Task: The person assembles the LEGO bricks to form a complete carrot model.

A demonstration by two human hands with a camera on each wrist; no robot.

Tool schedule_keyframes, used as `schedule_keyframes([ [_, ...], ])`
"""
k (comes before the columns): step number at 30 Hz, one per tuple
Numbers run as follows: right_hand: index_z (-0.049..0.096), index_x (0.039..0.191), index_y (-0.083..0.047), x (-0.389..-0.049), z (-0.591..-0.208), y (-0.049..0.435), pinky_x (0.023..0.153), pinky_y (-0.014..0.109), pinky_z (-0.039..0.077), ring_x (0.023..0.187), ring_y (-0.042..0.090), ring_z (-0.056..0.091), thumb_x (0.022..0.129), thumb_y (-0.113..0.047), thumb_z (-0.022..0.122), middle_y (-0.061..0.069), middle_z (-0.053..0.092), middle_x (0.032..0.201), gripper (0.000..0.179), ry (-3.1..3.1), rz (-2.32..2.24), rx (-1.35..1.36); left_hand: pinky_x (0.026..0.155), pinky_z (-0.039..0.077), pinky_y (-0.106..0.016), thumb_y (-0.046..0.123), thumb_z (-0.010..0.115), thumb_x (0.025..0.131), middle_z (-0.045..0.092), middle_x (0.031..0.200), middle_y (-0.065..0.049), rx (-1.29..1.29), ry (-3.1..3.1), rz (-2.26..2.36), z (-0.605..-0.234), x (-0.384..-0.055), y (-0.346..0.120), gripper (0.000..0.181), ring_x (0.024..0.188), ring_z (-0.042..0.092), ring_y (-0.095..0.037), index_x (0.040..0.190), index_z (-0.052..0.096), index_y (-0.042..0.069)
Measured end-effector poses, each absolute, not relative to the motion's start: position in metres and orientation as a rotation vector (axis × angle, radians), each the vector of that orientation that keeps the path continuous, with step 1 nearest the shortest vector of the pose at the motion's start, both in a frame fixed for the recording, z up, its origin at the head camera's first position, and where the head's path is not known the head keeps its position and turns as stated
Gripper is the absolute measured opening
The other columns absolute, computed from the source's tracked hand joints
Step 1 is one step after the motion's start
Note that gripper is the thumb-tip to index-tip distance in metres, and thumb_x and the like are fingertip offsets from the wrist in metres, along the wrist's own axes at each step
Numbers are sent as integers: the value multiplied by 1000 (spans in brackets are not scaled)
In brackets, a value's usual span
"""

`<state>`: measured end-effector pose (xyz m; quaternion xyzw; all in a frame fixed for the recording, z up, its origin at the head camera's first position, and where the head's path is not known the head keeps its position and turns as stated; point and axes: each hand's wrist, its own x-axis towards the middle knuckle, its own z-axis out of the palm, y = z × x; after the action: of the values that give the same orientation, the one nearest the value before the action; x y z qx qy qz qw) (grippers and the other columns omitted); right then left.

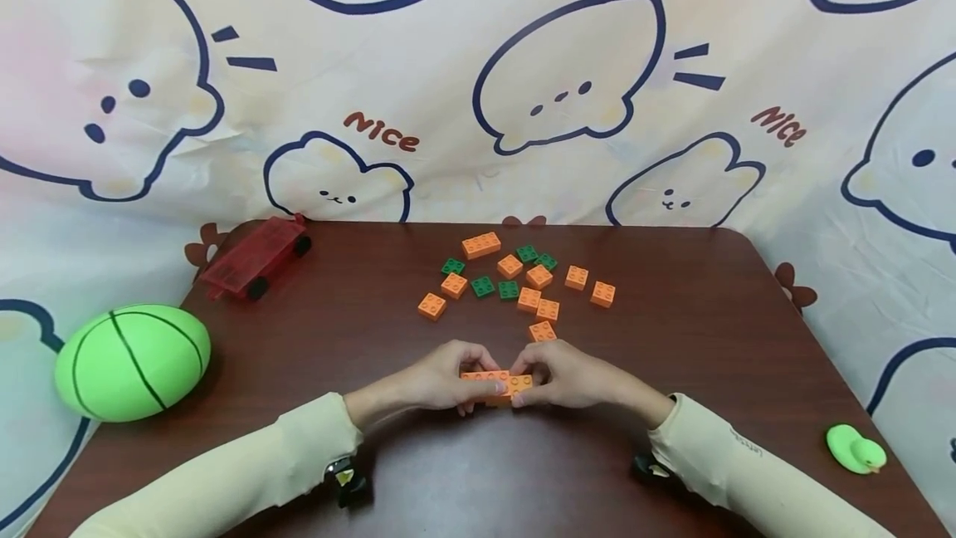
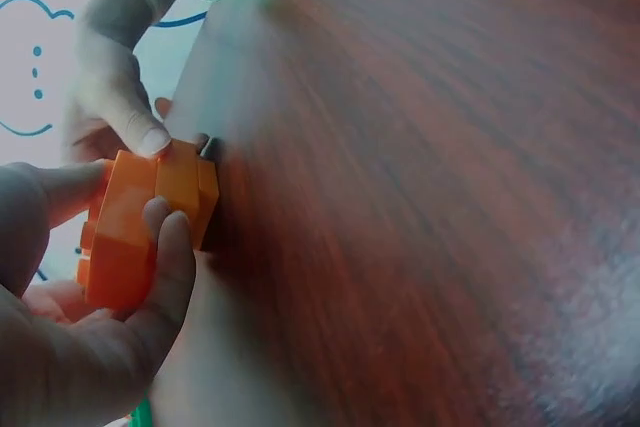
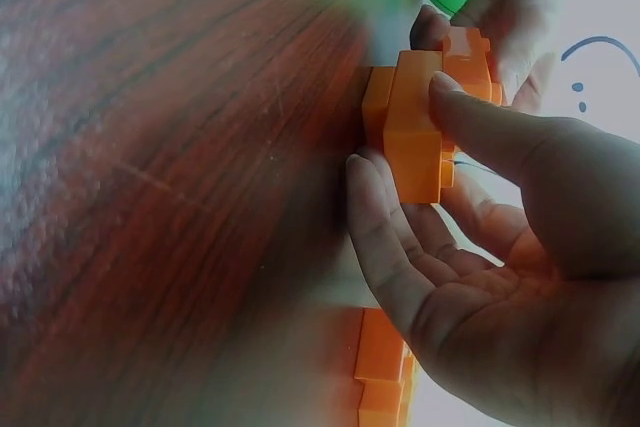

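Joined orange toy bricks (image 1: 520, 383) are held between both hands near the middle of the table. My left hand (image 1: 441, 376) pinches the left end between thumb and fingers. The right end is gripped by my right hand (image 1: 568, 374), its thumb at the near side. Seen from the left wrist, the bricks (image 2: 125, 232) form stacked layers with studs facing away from the table. In the right wrist view, an upper brick (image 3: 465, 62) sits on a wider middle layer, with another brick (image 3: 376, 97) beneath. Fingers hide parts of the joints.
Loose orange bricks (image 1: 539, 276) and green bricks (image 1: 483, 286) lie scattered beyond the hands, one orange brick (image 1: 542, 331) close to the right hand. A clear red toy car (image 1: 257, 256) and green ball (image 1: 134, 362) are at left, a green duck (image 1: 856, 448) at right.
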<state>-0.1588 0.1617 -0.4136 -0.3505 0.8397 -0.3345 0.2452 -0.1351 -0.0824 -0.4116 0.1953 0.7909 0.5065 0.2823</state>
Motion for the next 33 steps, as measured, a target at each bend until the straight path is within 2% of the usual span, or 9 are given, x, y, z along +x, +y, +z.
schedule_keyframes([
  [6, 73, 112, -10, -160, -410, 161, 66, 22, 53, 71, 4, 59, 91, -28, 80, -2, 68, 97, 28, 2306, -887, -939, 56, 58, -32, 30, 74, 97, 69, 90, -3, 513, 2187, 1353, -413, -133, -83, 24, 56, 62, -13, 110, 72, 9],
  [9, 72, 112, -9, -161, -408, 161, 66, 22, 54, 67, 4, 61, 91, -27, 80, 0, 68, 96, 29, 2290, -885, -920, 67, 56, -27, 36, 75, 95, 73, 99, 1, 598, 2300, 1282, -413, -132, -83, 27, 71, 64, -8, 114, 74, 15],
  [13, 72, 114, -7, -162, -408, 161, 67, 22, 55, 64, 4, 62, 91, -26, 80, 1, 68, 98, 31, 2280, -878, -926, 70, 51, -22, 34, 81, 90, 76, 106, 2, 710, 2397, 1240, -411, -132, -86, 29, 77, 62, -5, 114, 75, 18],
  [16, 73, 113, -8, -164, -408, 161, 65, 22, 55, 63, 4, 62, 90, -27, 81, 1, 68, 98, 31, 2284, -870, -937, 65, 49, -21, 29, 85, 86, 77, 102, 1, 736, 2402, 1244, -407, -133, -87, 27, 73, 61, -8, 109, 77, 17],
  [17, 74, 113, -9, -165, -408, 160, 64, 22, 55, 63, 4, 62, 90, -28, 81, 0, 68, 98, 31, 2287, -861, -939, 67, 48, -20, 29, 86, 85, 77, 102, 2, 746, 2412, 1234, -407, -133, -87, 26, 77, 61, -8, 108, 78, 17],
  [22, 77, 109, -16, -172, -391, 160, 66, 22, 54, 72, 2, 62, 89, -32, 82, -6, 72, 95, 26, 2321, -720, -1011, 67, 46, -20, 26, 85, 86, 77, 97, 5, 770, 2439, 1195, -407, -132, -86, 23, 79, 59, -10, 106, 79, 17],
  [26, 78, 113, -15, -197, -359, 161, 70, 26, 55, 79, 9, 64, 93, -31, 78, -7, 74, 95, 26, 2434, -629, -978, 65, 46, -19, 25, 86, 86, 77, 94, 5, 800, 2440, 1193, -407, -132, -84, 25, 75, 57, -7, 107, 80, 15],
  [28, 77, 116, -12, -218, -348, 159, 71, 30, 56, 82, 13, 66, 94, -31, 76, -4, 75, 99, 28, 2537, -613, -940, 64, 46, -19, 25, 86, 86, 77, 94, 5, 799, 2441, 1189, -406, -132, -84, 26, 74, 57, -6, 108, 80, 14],
  [33, 75, 119, -7, -276, -348, 145, 84, 40, 59, 95, 23, 71, 97, -26, 73, 7, 76, 114, 29, 2719, -530, -907, 65, 48, -19, 25, 86, 85, 77, 95, 5, 766, 2445, 1177, -407, -131, -83, 27, 75, 58, -5, 109, 80, 16],
])
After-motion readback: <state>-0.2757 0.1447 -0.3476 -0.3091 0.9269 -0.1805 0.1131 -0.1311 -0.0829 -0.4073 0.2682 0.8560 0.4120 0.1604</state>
